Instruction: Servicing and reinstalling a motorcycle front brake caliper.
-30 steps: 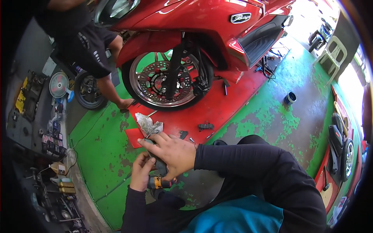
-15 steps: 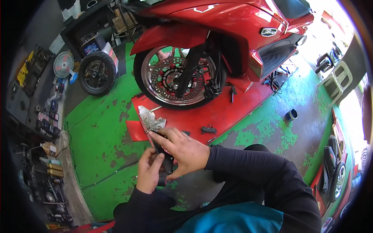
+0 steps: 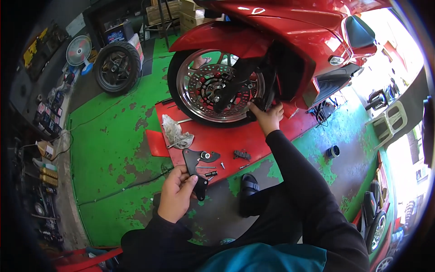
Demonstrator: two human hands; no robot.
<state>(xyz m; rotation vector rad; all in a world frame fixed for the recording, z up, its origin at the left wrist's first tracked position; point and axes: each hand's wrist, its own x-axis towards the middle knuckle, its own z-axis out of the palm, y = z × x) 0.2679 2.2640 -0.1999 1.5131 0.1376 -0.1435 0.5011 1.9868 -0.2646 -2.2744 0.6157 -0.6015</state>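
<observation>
My left hand (image 3: pixel 176 194) pinches a flat black metal bracket (image 3: pixel 191 164) between thumb and fingers, low over the near edge of the red platform. The bracket has bolt holes and a curved arm. My right hand (image 3: pixel 268 119) reaches forward to the red scooter's (image 3: pixel 290 27) fork leg, its fingers closed around the dark brake caliper (image 3: pixel 257 103), which they partly cover. Beside it stands the front wheel (image 3: pixel 182 97) with its drilled brake disc (image 3: pixel 199 79). Brake pads (image 3: pixel 242 155), a small bolt (image 3: pixel 222 166) and a black socket (image 3: pixel 211 174) lie on the platform.
A crumpled rag (image 3: pixel 176 132) rests on the red platform (image 3: pixel 217 138). At the left are a loose wheel (image 3: pixel 117 69), a fan (image 3: pixel 79 51) and shelves of parts. A dark can (image 3: pixel 333 151) and white chair (image 3: pixel 392 123) stand at the right.
My right hand has left the bracket and moved forward to the brake caliper. The left hand alone holds the bracket, now turned with its flat face showing. The view has shifted slightly.
</observation>
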